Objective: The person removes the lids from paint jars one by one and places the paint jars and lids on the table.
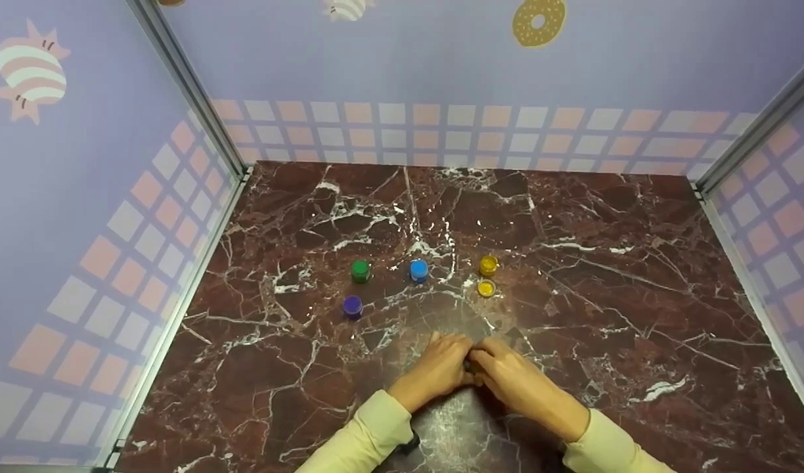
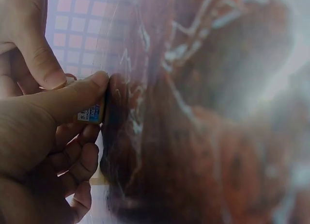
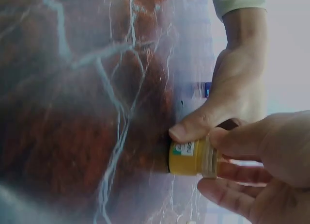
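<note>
Both hands meet over the near middle of the table around a small paint jar with yellow contents, a clear rim and a white-and-green label. My left hand grips the jar's body, its thumb near the base in the right wrist view. At the lid end, my right hand pinches the jar between thumb and fingers. From above, the hands hide most of it. In the left wrist view, part of the jar's label shows between the fingers. The jar lies close to or on the tabletop; which one, I cannot tell.
Beyond the hands stand a green jar, a blue jar and a purple jar. Farther right is a yellow jar, with a small round yellow lid before it. Patterned panels enclose the dark marbled table.
</note>
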The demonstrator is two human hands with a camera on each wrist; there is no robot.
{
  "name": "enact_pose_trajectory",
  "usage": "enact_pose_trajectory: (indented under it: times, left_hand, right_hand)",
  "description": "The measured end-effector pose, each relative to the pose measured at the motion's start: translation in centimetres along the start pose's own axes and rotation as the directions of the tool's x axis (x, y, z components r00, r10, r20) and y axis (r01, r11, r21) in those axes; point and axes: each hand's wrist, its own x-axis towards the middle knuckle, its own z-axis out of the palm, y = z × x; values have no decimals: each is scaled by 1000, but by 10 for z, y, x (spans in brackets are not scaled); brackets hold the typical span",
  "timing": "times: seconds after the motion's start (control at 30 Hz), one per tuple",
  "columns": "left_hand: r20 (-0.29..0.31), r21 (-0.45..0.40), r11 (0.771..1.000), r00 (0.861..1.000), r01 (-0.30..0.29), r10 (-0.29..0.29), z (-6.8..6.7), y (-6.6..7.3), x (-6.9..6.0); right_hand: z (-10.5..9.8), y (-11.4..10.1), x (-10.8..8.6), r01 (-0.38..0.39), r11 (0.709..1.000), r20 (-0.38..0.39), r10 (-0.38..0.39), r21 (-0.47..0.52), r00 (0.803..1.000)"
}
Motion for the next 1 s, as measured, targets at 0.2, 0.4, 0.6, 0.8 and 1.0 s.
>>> enact_pose_trajectory:
  times: [0.2,0.4,0.6,0.8,1.0]
  left_hand:
    - [6,-8,1000,1000,13,-13,0,1,0]
    - [15,-42,999,999,32,-32,-1,2,0]
    - [17,-38,999,999,31,-31,-1,2,0]
    - [39,-50,998,998,46,-44,-1,3,1]
    - [48,-45,998,998,34,-32,-3,3,2]
  right_hand:
    - [-3,7,2,136,991,36,-136,-10,990]
    - [-4,13,4,204,979,38,-205,13,978]
    - [-4,17,4,249,968,51,-250,23,967]
    - [-4,22,2,235,971,52,-238,52,970]
    - [-7,24,-1,109,983,10,-111,150,994]
